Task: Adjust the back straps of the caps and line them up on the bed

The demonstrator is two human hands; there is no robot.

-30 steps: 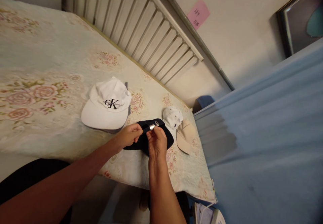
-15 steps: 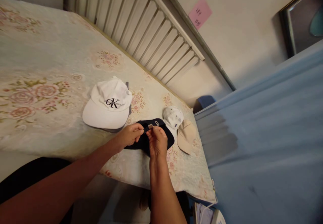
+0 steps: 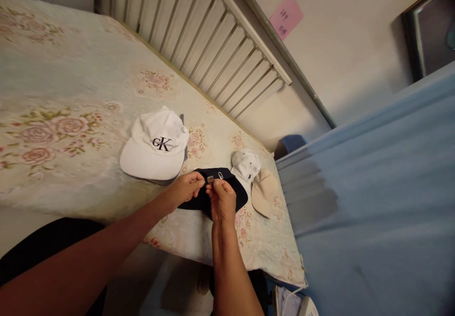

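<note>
A black cap (image 3: 240,193) lies near the front edge of the bed, partly covered by my hands. My left hand (image 3: 185,189) is closed in a pinch on the cap's strap at its left side. Beside it, my right hand (image 3: 222,197) pinches at the small metal buckle (image 3: 211,180) on the same strap. An oval metal eyelet (image 3: 221,175) shows on the cap's band just above my right fingers. To the left sits a white cap (image 3: 156,146) with black lettering, on top of something dark grey that peeks out at its edge.
A small white cap (image 3: 246,163) and a beige cap (image 3: 265,192) lie to the right on the flowered cover (image 3: 85,69). Behind is a barred headboard-like rail (image 3: 220,55). A blue curtain (image 3: 373,188) hangs along the right. A pink note (image 3: 286,17) is on the wall.
The view has shifted slightly, so everything sits a little to the right. My left fingers have drawn slightly apart from the buckle, while my right hand stays at it.
</note>
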